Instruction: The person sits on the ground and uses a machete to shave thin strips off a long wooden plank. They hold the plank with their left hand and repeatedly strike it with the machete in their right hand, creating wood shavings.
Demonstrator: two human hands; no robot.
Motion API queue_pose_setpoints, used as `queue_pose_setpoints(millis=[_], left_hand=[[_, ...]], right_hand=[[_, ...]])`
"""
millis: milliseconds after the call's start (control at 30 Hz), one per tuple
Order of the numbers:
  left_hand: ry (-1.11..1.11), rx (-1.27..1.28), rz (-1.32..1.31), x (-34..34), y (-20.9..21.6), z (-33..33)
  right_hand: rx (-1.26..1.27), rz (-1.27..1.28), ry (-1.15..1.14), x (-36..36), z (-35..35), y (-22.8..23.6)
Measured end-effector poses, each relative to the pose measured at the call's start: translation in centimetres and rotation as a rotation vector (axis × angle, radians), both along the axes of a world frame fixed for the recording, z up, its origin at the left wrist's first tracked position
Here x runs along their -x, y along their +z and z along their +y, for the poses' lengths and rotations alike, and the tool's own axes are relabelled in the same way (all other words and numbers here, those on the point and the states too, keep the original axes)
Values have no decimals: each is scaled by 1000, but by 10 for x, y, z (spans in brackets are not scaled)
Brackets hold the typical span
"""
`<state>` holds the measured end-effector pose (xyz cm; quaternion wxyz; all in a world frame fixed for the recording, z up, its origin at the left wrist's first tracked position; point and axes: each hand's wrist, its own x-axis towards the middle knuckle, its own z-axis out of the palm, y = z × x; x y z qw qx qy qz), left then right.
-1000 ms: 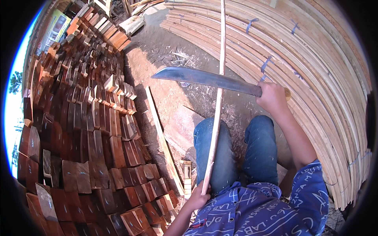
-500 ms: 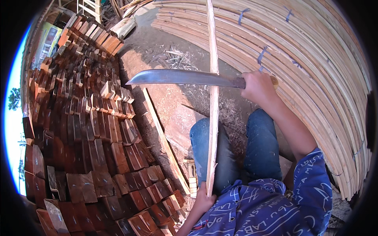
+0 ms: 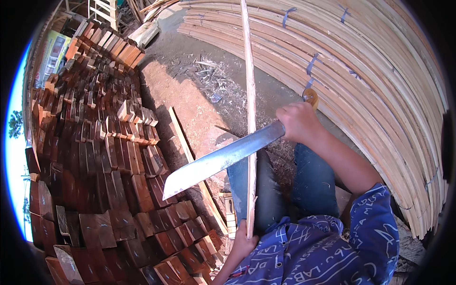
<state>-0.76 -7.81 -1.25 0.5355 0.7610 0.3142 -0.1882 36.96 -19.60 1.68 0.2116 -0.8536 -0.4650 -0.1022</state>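
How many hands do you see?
2. The left hand is low in the picture, holding the lower end of the long wooden stick; the right hand is higher up, gripping the big knife.

The shirt [image 3: 327,247] was blue-purple with white scrawled lettering [image 3: 311,274], round front buttons [image 3: 280,264] and a short right sleeve [image 3: 373,218]; the jeans [image 3: 313,178] were faded blue.

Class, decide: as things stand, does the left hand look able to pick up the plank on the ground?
Probably not: the left hand is busy gripping the pole near its lower end, though the plank lies nearby.
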Motion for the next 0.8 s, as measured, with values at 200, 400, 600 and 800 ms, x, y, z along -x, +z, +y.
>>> queue_pose_setpoints(millis=[200,400,600,800], left_hand=[[0,-1,29,2,1,-1],[-20,-30,27,2,1,3],[-12,-48,34,7,-11,1],[3,-61,-8,14,-11,4]], right_hand=[[38,-10,-44,2,-7,-3],[112,17,-100,8,-15,9],[249,126,-72,61,-7,25],[211,5,-38,48,11,25]])
